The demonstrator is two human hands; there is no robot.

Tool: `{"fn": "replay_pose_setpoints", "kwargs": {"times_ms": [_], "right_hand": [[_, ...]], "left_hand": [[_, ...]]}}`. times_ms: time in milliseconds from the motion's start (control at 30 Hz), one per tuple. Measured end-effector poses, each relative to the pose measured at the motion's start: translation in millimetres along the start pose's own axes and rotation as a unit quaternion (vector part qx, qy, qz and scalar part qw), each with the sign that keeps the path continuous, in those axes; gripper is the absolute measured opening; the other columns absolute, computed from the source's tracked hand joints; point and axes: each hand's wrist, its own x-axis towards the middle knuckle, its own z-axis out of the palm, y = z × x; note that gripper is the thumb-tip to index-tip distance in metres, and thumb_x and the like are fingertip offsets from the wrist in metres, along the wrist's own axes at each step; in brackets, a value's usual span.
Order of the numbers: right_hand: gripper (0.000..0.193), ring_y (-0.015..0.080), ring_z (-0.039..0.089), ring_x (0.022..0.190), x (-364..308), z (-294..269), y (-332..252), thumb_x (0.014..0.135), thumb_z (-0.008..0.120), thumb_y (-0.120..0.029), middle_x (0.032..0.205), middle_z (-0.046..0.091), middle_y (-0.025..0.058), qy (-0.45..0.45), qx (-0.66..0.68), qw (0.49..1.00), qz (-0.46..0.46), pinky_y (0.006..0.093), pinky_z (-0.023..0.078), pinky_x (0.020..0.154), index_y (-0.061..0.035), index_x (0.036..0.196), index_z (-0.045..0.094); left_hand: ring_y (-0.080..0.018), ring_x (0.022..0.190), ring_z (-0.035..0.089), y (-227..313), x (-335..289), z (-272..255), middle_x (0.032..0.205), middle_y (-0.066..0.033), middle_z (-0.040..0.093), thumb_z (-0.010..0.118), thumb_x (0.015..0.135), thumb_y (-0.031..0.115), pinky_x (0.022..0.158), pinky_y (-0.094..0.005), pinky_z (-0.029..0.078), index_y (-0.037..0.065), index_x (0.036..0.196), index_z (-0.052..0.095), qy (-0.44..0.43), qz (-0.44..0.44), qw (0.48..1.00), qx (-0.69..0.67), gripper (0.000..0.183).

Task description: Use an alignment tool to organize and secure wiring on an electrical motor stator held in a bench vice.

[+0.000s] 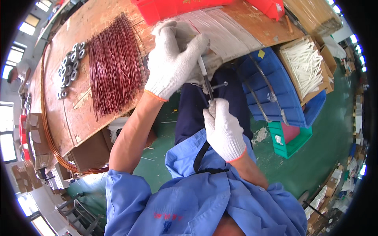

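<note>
Both my hands wear white knitted gloves with orange cuffs. My left hand [173, 59] is at the near edge of the wooden table, with its thumb and fingertips closed at the upper end of a thin white tube [202, 66]. The tube runs down onto a dark metal rod [209, 87], which has a short side bar with a rounded tip. Below, over my lap, my right hand [224, 131] is closed around the rod's lower end. A thin reddish wire [194, 26] shows just past my left fingers; whether they hold it is unclear.
On the wooden table [78, 104] lie a bundle of reddish-brown wires [114, 67], several metal rings [69, 69] and a plastic-covered pile [224, 31]. Red bins [177, 10] stand behind. To my right are a blue crate [267, 82], a box of white tubes [305, 65] and a green crate [291, 147].
</note>
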Motion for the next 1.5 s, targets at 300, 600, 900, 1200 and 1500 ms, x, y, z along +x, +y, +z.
{"fn": "replay_pose_setpoints", "kwargs": {"times_ms": [300, 600, 900, 1200, 1500], "right_hand": [[0.029, 0.0407, 0.078, 0.095, -64, 11, 8, 0.101, 0.072, -0.009, 0.099, 0.076, 0.0205, 0.021, 0.048, 0.998, -0.021, 0.0442, 0.063, 0.076, -0.0027, 0.122, 0.052], [0.013, 0.0333, 0.075, 0.078, -163, -70, 67, 0.104, 0.063, -0.009, 0.087, 0.071, 0.0179, -0.045, -0.092, 0.99, 0.098, 0.0414, 0.057, 0.072, -0.0039, 0.116, 0.06], [0.022, 0.0202, 0.073, 0.083, -104, -74, 128, 0.099, 0.072, -0.009, 0.096, 0.075, 0.0113, -0.031, 0.048, 0.966, 0.252, 0.0351, 0.058, 0.08, 0.0006, 0.117, 0.064], [0.025, 0.0237, 0.078, 0.089, -70, -64, 139, 0.098, 0.072, -0.011, 0.098, 0.077, 0.015, -0.084, 0.062, 0.976, 0.19, 0.0369, 0.059, 0.083, 0.0031, 0.117, 0.064], [0.027, 0.0253, 0.079, 0.091, -76, -54, 160, 0.1, 0.072, -0.015, 0.102, 0.078, 0.0167, -0.096, 0.069, 0.97, 0.212, 0.0384, 0.06, 0.083, 0.0021, 0.119, 0.065]], "left_hand": [[-0.0283, 0.132, 0.063, -24, 11, 6, 0.114, -0.0186, 0.078, 0.074, 0.088, 0.052, 0.11, -0.0377, 0.047, 0.001, 0.105, 0.083, 0.016, 0.215, 0.964, 0.154, 0.055], [-0.0379, 0.122, 0.066, -20, -8, -14, 0.126, -0.0257, 0.069, 0.075, 0.082, 0.028, 0.102, -0.0424, 0.052, 0.001, 0.117, 0.076, -0.097, 0.163, 0.977, 0.097, 0.044], [-0.0245, 0.117, 0.065, -17, -10, -44, 0.133, -0.0153, 0.063, 0.077, 0.09, 0.018, 0.106, -0.0386, 0.052, 0.003, 0.147, 0.055, -0.179, 0.213, 0.958, 0.073, 0.063], [-0.0452, 0.112, 0.071, -140, 57, -151, 0.125, -0.0299, 0.069, 0.069, 0.095, 0.047, 0.096, -0.0517, 0.056, -0.003, 0.121, 0.068, 0.095, -0.149, 0.823, 0.54, 0.056], [-0.0473, 0.11, 0.073, -166, 99, -178, 0.113, -0.032, 0.075, 0.066, 0.093, 0.035, 0.099, -0.0521, 0.056, -0.006, 0.11, 0.076, -0.025, -0.241, 0.833, 0.497, 0.045]]}}
